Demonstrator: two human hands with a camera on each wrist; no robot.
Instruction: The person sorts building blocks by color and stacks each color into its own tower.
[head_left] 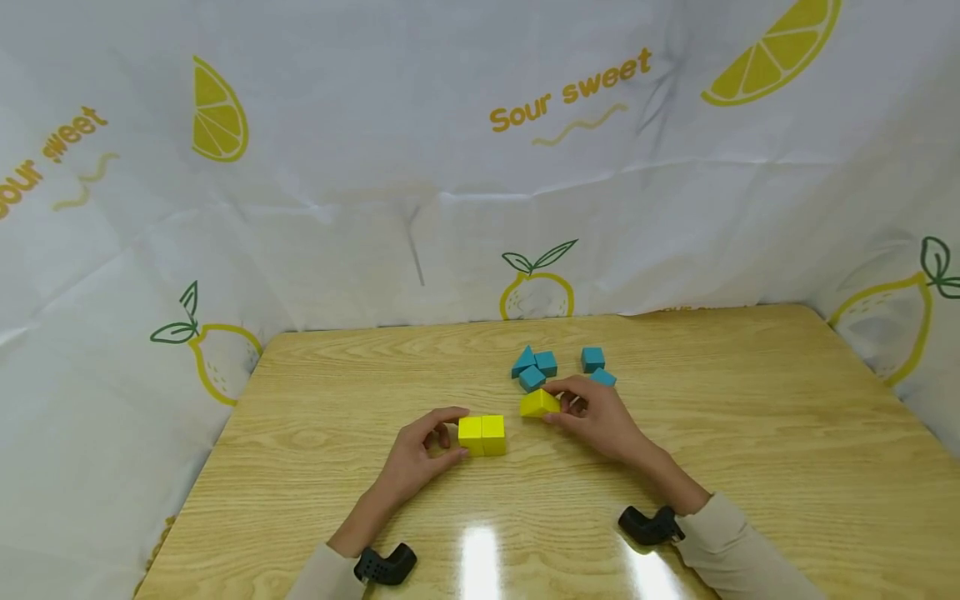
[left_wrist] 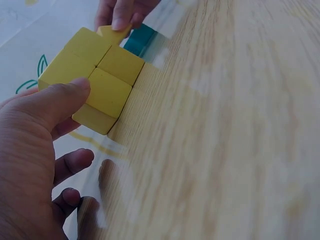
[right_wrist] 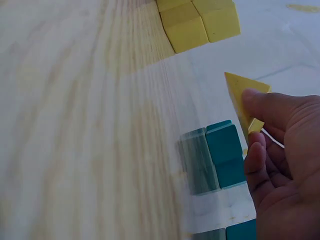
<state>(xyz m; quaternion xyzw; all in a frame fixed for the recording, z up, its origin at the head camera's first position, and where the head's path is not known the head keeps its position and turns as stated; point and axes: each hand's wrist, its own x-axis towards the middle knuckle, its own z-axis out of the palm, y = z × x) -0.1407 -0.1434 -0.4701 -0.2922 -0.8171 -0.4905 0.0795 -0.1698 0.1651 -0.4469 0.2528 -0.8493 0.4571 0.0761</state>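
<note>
Gripping a pair of smooth yellow cubes [head_left: 484,434], set side by side on the light wood-grain table [head_left: 300,517], the person's left hand [head_left: 410,457] spans the pair's left end, thumb in front and a finger behind, parted only to the blocks' depth. Right of the pair and slightly beyond it, with a gap between, is a smooth yellow triangular block [head_left: 537,405], pinched between the thumb and fingers of the right hand [head_left: 600,422]. Farther beyond the pair, toward its right, lie a blue triangular block [head_left: 522,362] and two blue cubes [head_left: 546,363], closely clustered. More to the pair's right are another blue cube [head_left: 592,359] and a blue block [head_left: 603,377] partly covered by the right hand; I cannot make out its full shape. Well beyond the pair hangs a white lemon-printed cloth [head_left: 360,267].
</note>
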